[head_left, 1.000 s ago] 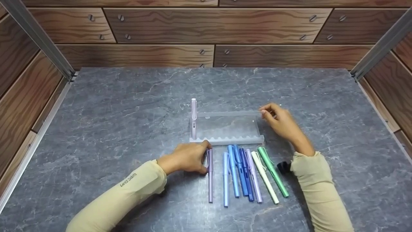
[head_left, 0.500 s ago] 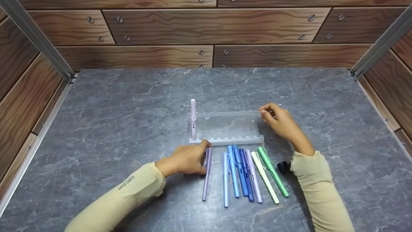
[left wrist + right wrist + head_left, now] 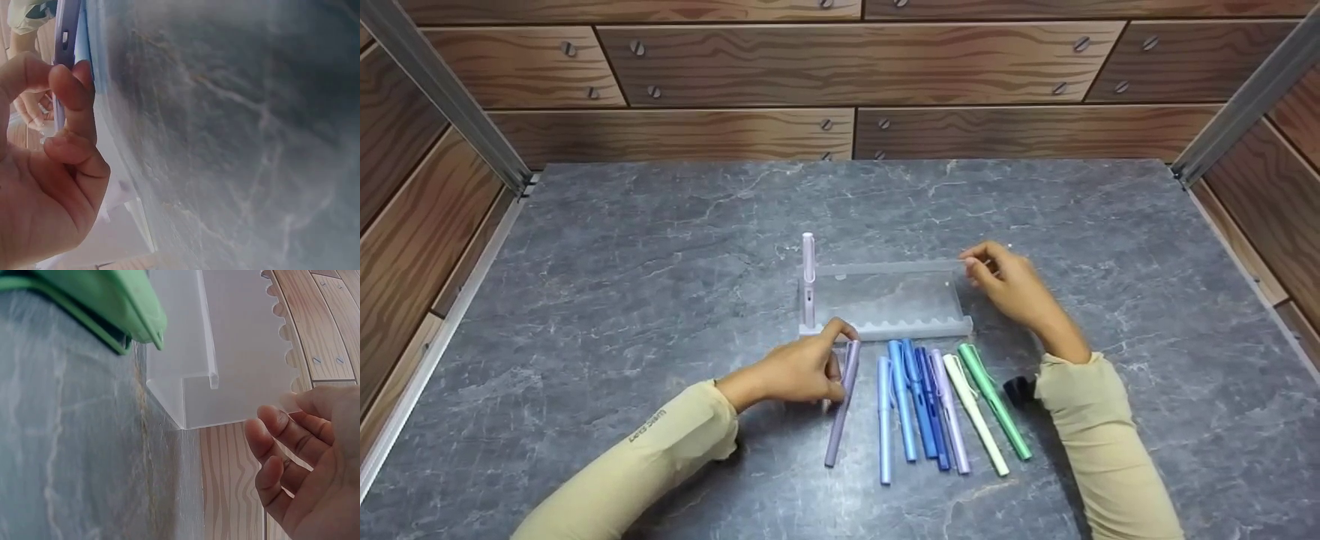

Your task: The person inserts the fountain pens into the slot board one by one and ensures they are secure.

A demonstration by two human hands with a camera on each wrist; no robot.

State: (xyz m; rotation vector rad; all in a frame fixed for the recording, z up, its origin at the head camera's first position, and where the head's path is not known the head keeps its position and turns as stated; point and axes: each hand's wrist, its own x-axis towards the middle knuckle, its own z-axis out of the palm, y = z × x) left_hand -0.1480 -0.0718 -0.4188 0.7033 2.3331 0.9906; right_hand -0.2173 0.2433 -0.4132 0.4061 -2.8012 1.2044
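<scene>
My left hand [image 3: 802, 367] pinches a muted purple pen [image 3: 842, 405] between thumb and fingers, just in front of the clear pen stand [image 3: 885, 330]. The pen slants, its upper end close to the stand's front lip. Up close in the left wrist view, the fingers curl round the purple pen [image 3: 67, 34]. At the stand's upper right corner, my right hand [image 3: 1009, 285] holds the edge between thumb and fingertips, as the right wrist view of the clear stand [image 3: 242, 354] shows. One pale lilac pen [image 3: 808, 277] stands in the leftmost notch.
Before the stand lie a light blue pen [image 3: 884, 420], blue pens [image 3: 903, 401], a dark blue pen [image 3: 943, 450], a lilac pen [image 3: 951, 412], a cream-green pen [image 3: 976, 412] and a green pen [image 3: 996, 401]. Wood-patterned panels [image 3: 735, 67] enclose the grey marbled table [image 3: 660, 240].
The purple pen has turned from nearly straight to slanting, its lower end swinging left and its upper end shifting slightly right in my left hand. My right hand stays at the stand's corner.
</scene>
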